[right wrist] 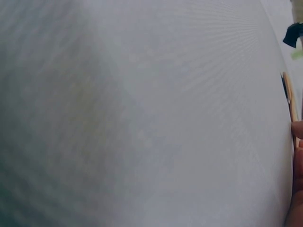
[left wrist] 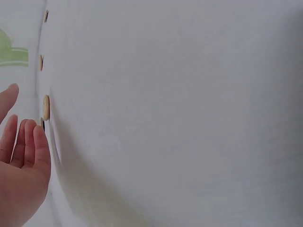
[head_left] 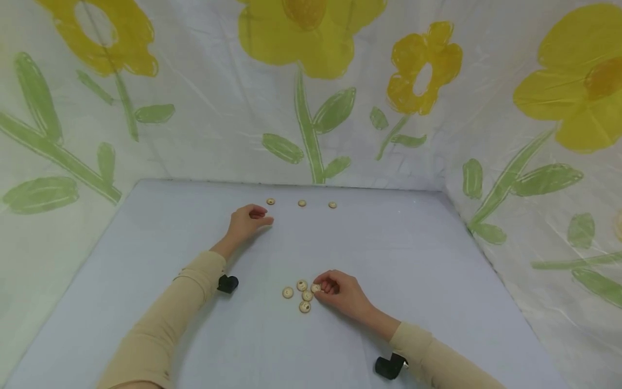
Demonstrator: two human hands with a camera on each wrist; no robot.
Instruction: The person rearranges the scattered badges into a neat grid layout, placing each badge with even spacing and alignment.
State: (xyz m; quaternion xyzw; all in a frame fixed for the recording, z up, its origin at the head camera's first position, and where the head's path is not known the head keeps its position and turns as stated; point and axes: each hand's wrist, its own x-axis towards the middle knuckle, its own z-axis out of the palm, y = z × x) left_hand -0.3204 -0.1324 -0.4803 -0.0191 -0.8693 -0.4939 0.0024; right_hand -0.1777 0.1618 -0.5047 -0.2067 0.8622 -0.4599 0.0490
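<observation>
My left hand [head_left: 249, 221] reaches toward the far side of the table, thumb and fingers apart. Just past its fingertips in the left wrist view, a round wooden disc [left wrist: 46, 108] lies on the table. Nearer me, my right hand [head_left: 342, 292] pinches a pale wooden disc [head_left: 316, 288] with dark marks between thumb and forefinger. That disc sits at the right side of a loose cluster with several like it, among them a left one [head_left: 288, 292] and a front one [head_left: 304, 307]. In the right wrist view only fingertips [right wrist: 297, 128] and disc edges [right wrist: 288, 90] show.
Three more discs form a row near the table's back edge: left [head_left: 270, 201], middle [head_left: 302, 203] and right [head_left: 332, 205]. A white cloth [head_left: 204, 124] with yellow flowers hangs behind the pale table [head_left: 413, 259]. Black wrist cameras [head_left: 227, 283] hang beneath both sleeves.
</observation>
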